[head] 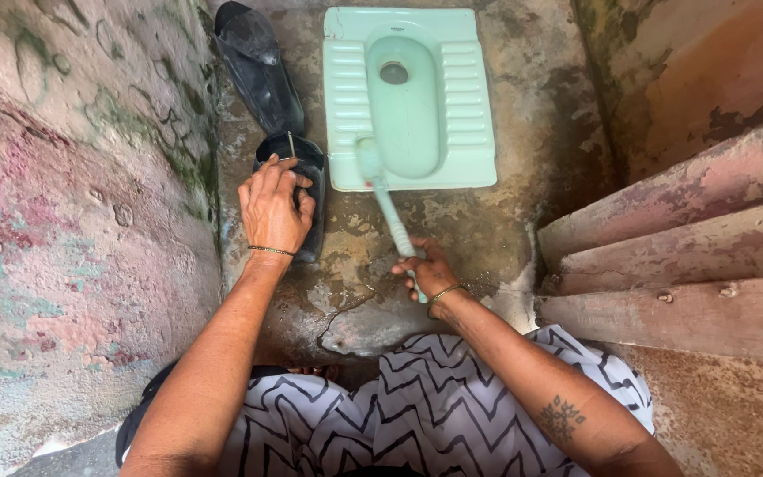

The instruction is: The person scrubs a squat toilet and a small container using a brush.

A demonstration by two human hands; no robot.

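While the person bends low over the floor, black and white zigzag cloth (417,406) shows at the very bottom, close to the camera. Both bare arms reach out from there.

The right hand (426,272) is closed tight around the handle of a pale green brush (388,208). The handle slants up and to the left from the fist. The brush head sits on the near edge of the green squat toilet pan (470,115), right at the rim of the bowl. A thin bangle (443,291) goes around that wrist.

The left hand (271,208) is a bit further out, near the left wall (72,221). Its fingers are bent over the top of a black bucket (306,172), gripping the rim. A thin wire handle sticks up just past the fingers.

The floor (479,230) is wet, stained and cracked. Rough wooden planks (682,256) lean in on the right side.

Behind the bucket, a long black scoop-shaped thing (258,62) rests against the left wall. The pan's drain hole is at the far end.
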